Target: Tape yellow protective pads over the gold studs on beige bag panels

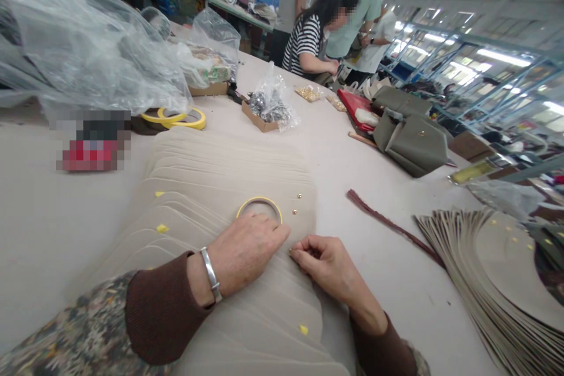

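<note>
A fanned stack of beige leather panels (220, 170) lies on the table in front of me. My left hand (247, 249) rests on the top panel, fingers curled and pressed down, beside a small yellow tape roll (259, 204). My right hand (324, 258) pinches a tiny gold stud at the panel's edge, fingertips meeting those of the left hand. Two more gold studs (297, 202) sit on the panel just beyond. Small yellow stickers (162, 228) mark several panels.
Another fanned stack of panels (480, 270) lies at the right, with a dark red strip (388, 223) beside it. Larger yellow tape rolls (178, 118), plastic bags (88, 41), a box of hardware (264, 114) and grey bags (409, 135) stand farther back. People work at the table's far end.
</note>
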The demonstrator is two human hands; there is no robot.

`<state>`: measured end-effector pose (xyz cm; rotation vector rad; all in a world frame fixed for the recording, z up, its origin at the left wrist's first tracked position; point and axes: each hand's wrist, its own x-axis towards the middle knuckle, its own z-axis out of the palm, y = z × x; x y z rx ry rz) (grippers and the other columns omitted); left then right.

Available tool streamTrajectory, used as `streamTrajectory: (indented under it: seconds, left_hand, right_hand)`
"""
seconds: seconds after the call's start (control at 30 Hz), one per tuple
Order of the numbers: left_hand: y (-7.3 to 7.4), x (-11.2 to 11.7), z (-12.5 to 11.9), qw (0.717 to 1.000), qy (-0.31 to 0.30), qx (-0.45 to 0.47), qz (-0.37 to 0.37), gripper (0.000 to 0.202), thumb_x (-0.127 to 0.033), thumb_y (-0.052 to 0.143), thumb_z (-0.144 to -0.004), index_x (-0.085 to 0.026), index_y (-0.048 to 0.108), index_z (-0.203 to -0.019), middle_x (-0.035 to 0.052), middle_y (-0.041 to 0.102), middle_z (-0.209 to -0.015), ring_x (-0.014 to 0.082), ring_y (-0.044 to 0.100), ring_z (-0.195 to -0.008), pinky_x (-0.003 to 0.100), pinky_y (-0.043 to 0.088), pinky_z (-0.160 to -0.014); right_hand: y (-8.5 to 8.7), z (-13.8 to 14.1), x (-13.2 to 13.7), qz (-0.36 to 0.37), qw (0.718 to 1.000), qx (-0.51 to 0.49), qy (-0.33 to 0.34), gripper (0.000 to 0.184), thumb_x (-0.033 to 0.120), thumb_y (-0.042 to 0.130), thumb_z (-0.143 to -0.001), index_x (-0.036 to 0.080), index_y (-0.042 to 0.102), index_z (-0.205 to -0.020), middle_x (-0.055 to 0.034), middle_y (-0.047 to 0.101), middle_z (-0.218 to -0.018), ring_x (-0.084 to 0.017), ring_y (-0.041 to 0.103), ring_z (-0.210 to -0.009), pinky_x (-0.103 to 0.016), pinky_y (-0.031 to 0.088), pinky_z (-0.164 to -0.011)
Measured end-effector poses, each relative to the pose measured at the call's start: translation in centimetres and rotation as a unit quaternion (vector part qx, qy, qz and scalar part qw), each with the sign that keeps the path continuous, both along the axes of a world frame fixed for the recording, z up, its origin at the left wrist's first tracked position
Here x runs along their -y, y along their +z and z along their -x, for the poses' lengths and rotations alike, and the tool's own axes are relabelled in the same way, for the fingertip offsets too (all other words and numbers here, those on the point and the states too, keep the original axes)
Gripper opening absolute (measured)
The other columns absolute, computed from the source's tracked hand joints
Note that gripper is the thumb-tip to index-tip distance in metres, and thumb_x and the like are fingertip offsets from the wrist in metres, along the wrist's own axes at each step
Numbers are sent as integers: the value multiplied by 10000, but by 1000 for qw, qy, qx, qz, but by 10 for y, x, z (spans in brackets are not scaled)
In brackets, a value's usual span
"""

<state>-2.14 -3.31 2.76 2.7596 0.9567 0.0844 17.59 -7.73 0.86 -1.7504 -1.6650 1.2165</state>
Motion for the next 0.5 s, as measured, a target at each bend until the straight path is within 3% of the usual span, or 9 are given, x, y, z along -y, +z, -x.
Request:
streamTrajectory:
  seconds: [0.23, 0.3, 0.4, 0.43, 0.5]
  left_hand:
    - [-1, 2, 0, 1000, -5, 6, -5, 133, -95, 435, -875, -191, 525, -896, 39, 626, -825, 224, 573, -771, 353, 419, -690]
    - [-1, 2, 1, 1000, -7, 10, -4, 133, -94, 435, -875, -190, 525, -890, 41, 628, -824, 226, 577, -773, 359, 423, -696]
    - [-2, 2, 0, 1000, -4, 16, -7, 131, -98, 432, -882, -191, 525, -883, 44, 632, -831, 236, 584, -785, 370, 429, -700]
    - [-3, 1, 0, 1000, -2, 19, -9, 129, -102, 431, -884, -192, 524, -881, 43, 632, -829, 238, 585, -783, 371, 430, -697]
    - [-4, 1, 0, 1000, -2, 22, -14, 127, -106, 432, -885, -195, 523, -879, 40, 632, -819, 238, 586, -769, 370, 430, -681]
  right_hand:
    - [-4, 9, 2, -115, 989, 95, 25, 168, 121, 550, -787, 158, 654, -660, 4, 651, -597, -108, 556, -536, -203, 399, -531]
    - [-6, 8, 2, -124, 987, 99, 22, 119, 146, 567, -801, 169, 677, -763, 7, 654, -611, -119, 568, -550, -217, 417, -552]
    - [-7, 1, 3, -83, 995, 44, -24, 242, 222, 586, -830, 177, 622, -1065, 45, 616, -571, -122, 553, -483, -218, 428, -498]
    - [-8, -2, 3, -59, 997, 20, -40, 253, 251, 578, -844, 173, 603, -1084, 52, 601, -556, -122, 545, -459, -215, 425, -469]
    - [-8, -8, 6, -36, 998, 2, -46, 160, 281, 565, -860, 170, 634, -954, 36, 605, -557, -124, 553, -461, -213, 426, -452]
